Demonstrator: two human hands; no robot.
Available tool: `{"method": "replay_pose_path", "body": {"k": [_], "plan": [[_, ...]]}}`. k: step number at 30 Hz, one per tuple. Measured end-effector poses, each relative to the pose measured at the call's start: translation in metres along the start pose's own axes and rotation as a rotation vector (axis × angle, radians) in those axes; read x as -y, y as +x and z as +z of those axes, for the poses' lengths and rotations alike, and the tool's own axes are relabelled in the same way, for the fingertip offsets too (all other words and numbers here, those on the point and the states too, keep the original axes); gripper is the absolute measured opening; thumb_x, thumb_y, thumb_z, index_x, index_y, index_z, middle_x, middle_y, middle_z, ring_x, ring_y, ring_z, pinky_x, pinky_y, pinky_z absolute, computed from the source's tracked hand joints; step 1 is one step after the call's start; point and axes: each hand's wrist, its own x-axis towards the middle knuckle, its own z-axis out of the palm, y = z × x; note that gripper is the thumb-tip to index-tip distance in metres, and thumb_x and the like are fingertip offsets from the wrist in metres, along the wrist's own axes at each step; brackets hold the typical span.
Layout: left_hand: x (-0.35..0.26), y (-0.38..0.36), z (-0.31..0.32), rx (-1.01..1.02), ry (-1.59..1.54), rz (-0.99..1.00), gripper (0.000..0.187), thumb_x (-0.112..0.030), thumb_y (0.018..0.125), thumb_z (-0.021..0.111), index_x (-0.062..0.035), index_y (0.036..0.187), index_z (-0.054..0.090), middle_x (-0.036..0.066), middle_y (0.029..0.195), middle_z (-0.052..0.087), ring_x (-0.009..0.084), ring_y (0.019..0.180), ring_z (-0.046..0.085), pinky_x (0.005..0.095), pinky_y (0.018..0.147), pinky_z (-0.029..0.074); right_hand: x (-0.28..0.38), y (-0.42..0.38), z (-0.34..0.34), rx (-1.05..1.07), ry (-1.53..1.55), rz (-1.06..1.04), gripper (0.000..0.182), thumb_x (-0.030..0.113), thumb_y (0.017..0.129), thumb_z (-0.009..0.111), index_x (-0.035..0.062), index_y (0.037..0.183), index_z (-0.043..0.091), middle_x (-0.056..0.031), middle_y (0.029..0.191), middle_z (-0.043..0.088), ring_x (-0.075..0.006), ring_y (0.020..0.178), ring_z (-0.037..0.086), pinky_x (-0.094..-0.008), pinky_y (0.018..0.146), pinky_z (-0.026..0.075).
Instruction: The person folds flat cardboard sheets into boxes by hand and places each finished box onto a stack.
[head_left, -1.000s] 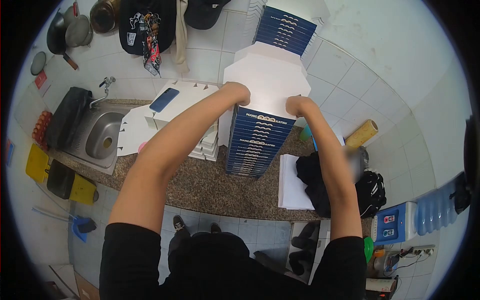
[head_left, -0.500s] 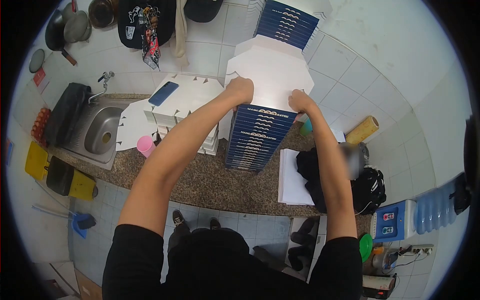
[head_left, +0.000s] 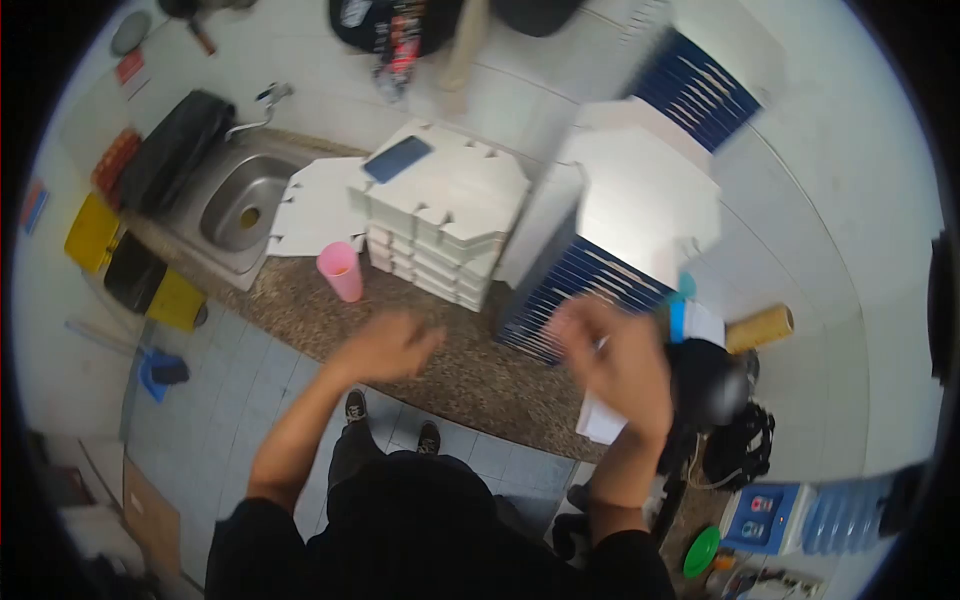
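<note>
A tall stack of folded blue-and-white boxes [head_left: 600, 260] stands on the speckled counter [head_left: 470, 375]. My left hand [head_left: 390, 345] hovers over the counter in front of it, fingers apart and holding nothing. My right hand [head_left: 615, 355] is blurred by motion just in front of the stack's lower right; it seems to hold nothing. A lower pile of flat white box blanks [head_left: 440, 225] lies to the left, with a blue phone [head_left: 397, 158] on top. Another stack of blue boxes [head_left: 695, 90] stands behind.
A pink cup [head_left: 342, 270] stands near the white pile. A steel sink [head_left: 240, 200] with a tap is at the far left. A black bag [head_left: 705, 385], white papers [head_left: 600, 420] and a yellow roll [head_left: 760, 328] lie at the right. A water dispenser [head_left: 800, 515] stands lower right.
Both hands have let go of the top of the blue box stack and dropped back toward me. The view has swung, so the counter now looks tilted.
</note>
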Motion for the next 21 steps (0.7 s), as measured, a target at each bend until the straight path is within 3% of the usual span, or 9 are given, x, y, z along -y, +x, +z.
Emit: {"method": "replay_pose_path", "body": {"k": [1,2,5,7,10,12,13,15,21], "plan": [[0.041,-0.029,0.023,0.08,-0.231,-0.231,0.048,-0.043,0.1,0.053,0.0021,0.088,0.065,0.013,0.066,0.069,0.0334,0.071,0.071,0.0466,0.076,0.056,0.014,0.004,0.035,0.199,0.07,-0.076,0.035,0.038,0.094,0.07,0.0033,0.099,0.068,-0.0143,0.077,0.072,-0.0333,0.072,0.071,-0.0409,0.063,0.054],[0.098,-0.057,0.055,0.094,-0.146,-0.408,0.054,-0.047,0.098,0.054,0.0029,0.083,0.067,0.012,0.064,0.069,0.0315,0.071,0.072,0.0456,0.076,0.056,0.027,0.013,0.071,0.418,0.103,-0.137,0.034,0.036,0.095,0.069,0.0024,0.101,0.067,-0.0131,0.079,0.073,-0.0284,0.074,0.073,-0.0368,0.066,0.054],[0.276,-0.175,0.176,0.039,0.007,-0.793,0.054,-0.046,0.093,0.055,0.0048,0.101,0.07,0.031,0.107,0.07,0.0467,0.104,0.068,0.0503,0.09,0.055,0.064,0.059,0.206,0.766,0.305,-0.368,0.032,0.032,0.095,0.07,0.0013,0.102,0.067,-0.0101,0.081,0.074,-0.0203,0.073,0.073,-0.0319,0.069,0.054],[0.323,-0.265,0.219,-0.028,0.059,-1.078,0.052,-0.044,0.091,0.057,0.0021,0.113,0.067,0.029,0.106,0.071,0.0446,0.105,0.068,0.0519,0.091,0.055,0.091,0.098,0.306,0.71,0.518,-0.352,0.034,0.033,0.095,0.07,-0.0001,0.1,0.067,-0.0115,0.079,0.073,-0.0191,0.073,0.071,-0.0327,0.067,0.053],[0.422,-0.417,0.335,-0.205,-0.102,-1.342,0.054,-0.045,0.092,0.057,0.0081,0.091,0.068,0.03,0.098,0.07,0.0485,0.102,0.066,0.0518,0.092,0.052,0.108,0.195,0.46,0.584,0.618,-0.111,0.035,0.033,0.094,0.07,-0.0007,0.1,0.069,-0.0153,0.081,0.072,-0.0208,0.075,0.07,-0.0352,0.068,0.053],[0.398,-0.481,0.349,-0.774,-0.834,-1.763,0.036,-0.029,0.092,0.056,0.0064,0.088,0.06,0.021,0.076,0.067,0.0353,0.062,0.068,0.0488,0.057,0.056,0.122,0.27,0.533,0.302,0.334,0.084,0.048,0.044,0.088,0.074,-0.0019,0.101,0.069,-0.0196,0.089,0.072,-0.0305,0.084,0.071,-0.0434,0.074,0.055],[0.401,-0.524,0.352,-0.832,-1.301,-1.667,0.025,-0.025,0.092,0.051,-0.0042,0.102,0.061,0.02,0.097,0.068,0.0369,0.072,0.067,0.0507,0.053,0.049,0.102,0.309,0.583,0.183,0.144,0.125,0.052,0.047,0.086,0.074,-0.0025,0.101,0.068,-0.0213,0.094,0.072,-0.0339,0.091,0.071,-0.0465,0.079,0.054],[0.369,-0.545,0.322,-0.814,-1.129,-1.904,0.025,-0.02,0.091,0.051,0.0016,0.102,0.059,0.019,0.092,0.069,0.0325,0.068,0.068,0.0457,0.053,0.049,0.083,0.374,0.64,0.116,-0.198,0.322,0.054,0.05,0.085,0.072,-0.0012,0.101,0.067,-0.0243,0.106,0.071,-0.0401,0.106,0.068,-0.0517,0.09,0.053],[0.372,-0.562,0.265,-1.023,-1.275,-1.852,0.028,-0.02,0.093,0.054,0.0064,0.101,0.059,0.018,0.083,0.068,0.0261,0.062,0.066,0.0416,0.051,0.053,0.07,0.456,0.655,0.205,-0.485,0.389,0.052,0.046,0.081,0.08,0.0022,0.107,0.069,-0.0211,0.113,0.071,-0.0365,0.104,0.07,-0.0462,0.084,0.059]]}}
